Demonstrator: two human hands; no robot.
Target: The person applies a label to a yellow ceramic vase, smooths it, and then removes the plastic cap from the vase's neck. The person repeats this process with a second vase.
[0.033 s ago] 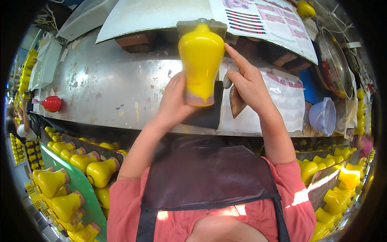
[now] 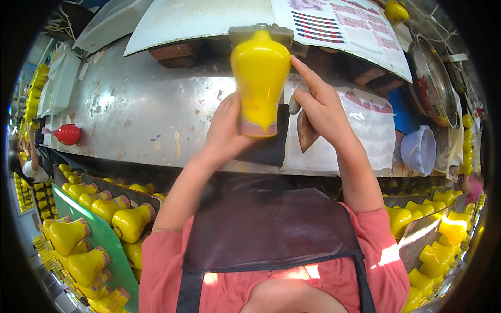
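Note:
A glossy yellow vase [image 2: 261,73] lies lengthwise in front of me, its neck against a grey block [image 2: 282,36] at the far end. A pinkish patterned band [image 2: 255,131] rings its base. My left hand [image 2: 224,130] is closed round the base end, its fingers partly hidden by the vase. My right hand [image 2: 321,101] stretches its index finger to the vase's right shoulder. The thumb and curled fingers hold a brown wedge-shaped tool [image 2: 307,133], with a grey rounded piece [image 2: 295,104] beside the thumb. Beneath the vase's base lies a black cloth or pad [image 2: 276,148].
A white board [image 2: 209,23] with printed decal sheets [image 2: 360,23] rests on bricks [image 2: 175,55] at the back. On the metal table [image 2: 130,115] are a red bottle [image 2: 68,134] and a pale purple bucket [image 2: 418,150]. Several yellow vases [image 2: 133,223] stand below on both sides.

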